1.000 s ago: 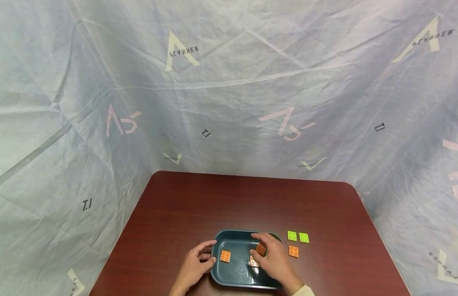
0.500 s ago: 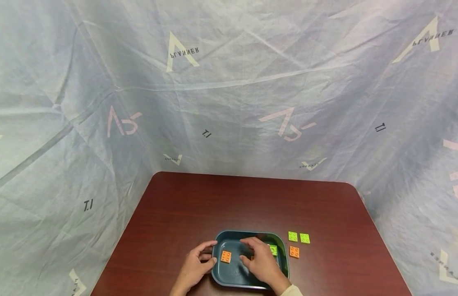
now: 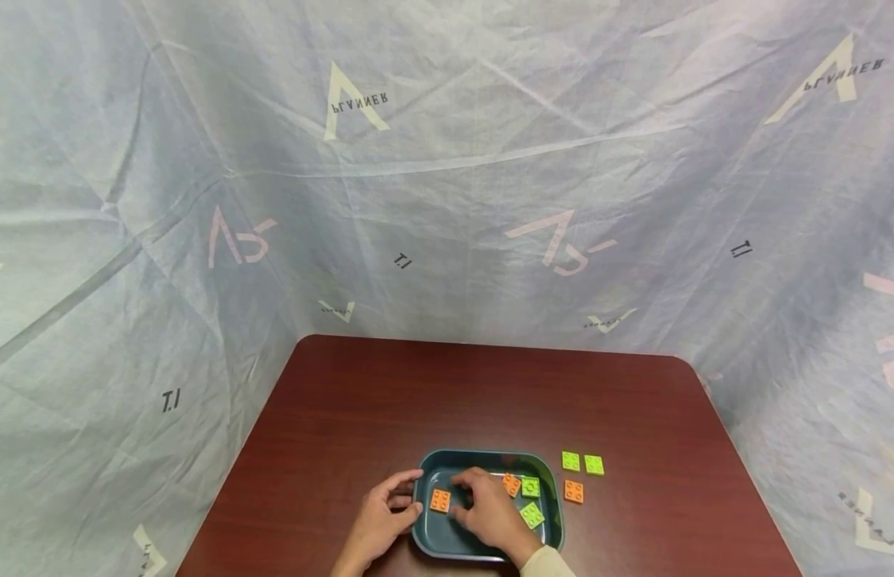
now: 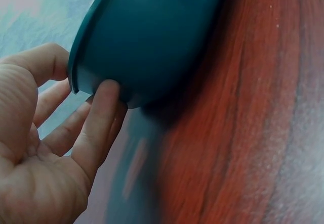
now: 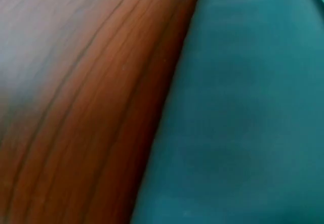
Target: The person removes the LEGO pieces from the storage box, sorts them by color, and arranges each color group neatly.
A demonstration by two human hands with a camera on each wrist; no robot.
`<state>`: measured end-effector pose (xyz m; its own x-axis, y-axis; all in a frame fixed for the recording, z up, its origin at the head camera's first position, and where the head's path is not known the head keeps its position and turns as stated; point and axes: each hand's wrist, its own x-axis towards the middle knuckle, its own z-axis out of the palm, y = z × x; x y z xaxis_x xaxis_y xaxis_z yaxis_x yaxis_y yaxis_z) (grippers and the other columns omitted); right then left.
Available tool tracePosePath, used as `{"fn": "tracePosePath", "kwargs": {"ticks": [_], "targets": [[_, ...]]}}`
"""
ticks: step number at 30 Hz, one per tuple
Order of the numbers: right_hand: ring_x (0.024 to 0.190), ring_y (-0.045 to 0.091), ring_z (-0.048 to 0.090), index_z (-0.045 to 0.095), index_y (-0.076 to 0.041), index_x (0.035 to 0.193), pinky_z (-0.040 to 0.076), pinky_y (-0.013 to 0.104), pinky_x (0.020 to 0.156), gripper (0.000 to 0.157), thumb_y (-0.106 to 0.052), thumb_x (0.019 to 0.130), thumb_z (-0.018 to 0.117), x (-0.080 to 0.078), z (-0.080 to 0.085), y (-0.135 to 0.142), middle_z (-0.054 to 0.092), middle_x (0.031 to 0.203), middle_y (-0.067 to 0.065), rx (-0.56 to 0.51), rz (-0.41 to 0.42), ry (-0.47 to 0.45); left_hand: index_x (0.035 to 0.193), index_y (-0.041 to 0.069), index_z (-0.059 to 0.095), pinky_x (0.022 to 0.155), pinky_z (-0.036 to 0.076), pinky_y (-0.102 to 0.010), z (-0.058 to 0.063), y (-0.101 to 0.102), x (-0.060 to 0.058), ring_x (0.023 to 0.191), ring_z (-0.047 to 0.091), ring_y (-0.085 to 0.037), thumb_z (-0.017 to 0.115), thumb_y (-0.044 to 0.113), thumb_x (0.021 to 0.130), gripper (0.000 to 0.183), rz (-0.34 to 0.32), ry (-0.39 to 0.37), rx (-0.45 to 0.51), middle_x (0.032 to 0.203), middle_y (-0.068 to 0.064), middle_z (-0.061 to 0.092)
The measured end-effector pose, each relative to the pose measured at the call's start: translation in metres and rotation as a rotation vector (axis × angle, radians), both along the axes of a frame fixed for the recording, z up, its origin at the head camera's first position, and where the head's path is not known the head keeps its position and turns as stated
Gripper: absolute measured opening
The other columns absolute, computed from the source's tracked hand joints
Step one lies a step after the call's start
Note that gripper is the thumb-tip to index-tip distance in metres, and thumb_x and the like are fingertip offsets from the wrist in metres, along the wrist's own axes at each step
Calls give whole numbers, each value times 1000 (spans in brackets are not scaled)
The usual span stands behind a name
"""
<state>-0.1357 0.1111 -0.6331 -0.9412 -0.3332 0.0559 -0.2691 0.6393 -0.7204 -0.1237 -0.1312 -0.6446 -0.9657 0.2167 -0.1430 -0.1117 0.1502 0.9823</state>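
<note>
My left hand [image 3: 374, 519] grips the left end of a dark teal tray [image 3: 447, 553], fingers and thumb at its rim and outer wall. Close up in the left wrist view, one fingertip presses the tray's wall [image 4: 152, 37] below the rim. Inside the tray, my right hand [image 3: 490, 509] hovers with thumb and index finger apart, just right of an orange building brick [image 3: 439, 501]. Beyond that hand lie another orange brick [image 3: 512, 485], a green brick [image 3: 530, 486] and a second green brick [image 3: 531, 515]. Whatever lies beneath the palm is hidden.
Right of the tray, two green bricks [image 3: 582, 463] and an orange brick [image 3: 573, 491] sit on the red-brown table [image 3: 490, 393]. Grey printed sheeting [image 3: 454, 200] hangs around the table's back and sides. The right wrist view shows only tray wall [image 5: 243, 107] and tabletop [image 5: 91, 82].
My right hand has moved left across the tray, uncovering the green bricks and an orange brick at its right side. The left hand keeps its place on the tray.
</note>
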Motion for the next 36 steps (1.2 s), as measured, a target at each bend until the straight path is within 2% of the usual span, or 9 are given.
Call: {"fn": "tracePosePath", "kwargs": {"ticks": [7,11,17,22,26,31,36], "targets": [[86,6,65,77,-9,118,53,22,71,37,-19,85,88,-3,3,-8,74,110,3,46,30,-6,142,15,66,76,61,-25,0,0,-2,107,73,-29,80,10,93,52,-9,-8,7,130,-21,69],[86,6,64,78,-11,116,53,25,74,36,-19,83,89,-5,0,-10,75,107,0,62,36,31,142,15,66,76,61,-26,0,0,-3,106,73,-26,80,12,93,51,-16,-7,-6,130,-20,69],[99,14,68,80,-14,112,56,39,90,35,-22,81,91,-4,-3,-16,77,108,-2,141,35,96,142,17,67,75,63,-29,0,-1,-3,105,73,-24,79,13,94,50,-25,-20,-25,129,-19,69],[108,22,71,81,-12,112,53,50,103,34,-20,80,91,-4,-5,-21,79,110,0,155,33,102,142,16,66,75,63,-30,0,-3,-2,105,73,-24,79,13,94,50,-34,-19,-30,129,-19,69],[111,22,73,81,-12,111,50,57,110,31,-17,81,90,-6,-5,-23,80,110,-1,167,41,104,142,18,67,74,63,-30,0,-3,-3,105,73,-24,79,14,94,49,-30,-23,-34,129,-18,69],[111,21,73,82,-15,109,49,56,110,28,-16,82,90,-6,-4,-23,80,109,-3,179,45,91,141,18,67,72,64,-31,1,-3,-4,106,73,-26,80,13,94,50,-33,-34,-28,129,-19,69],[103,17,71,82,-16,109,55,44,99,28,-15,81,89,-4,-5,-20,79,106,-4,154,40,94,142,17,66,71,64,-32,2,-2,-3,107,73,-27,80,13,94,51,-35,-53,-13,131,-20,68]]}}
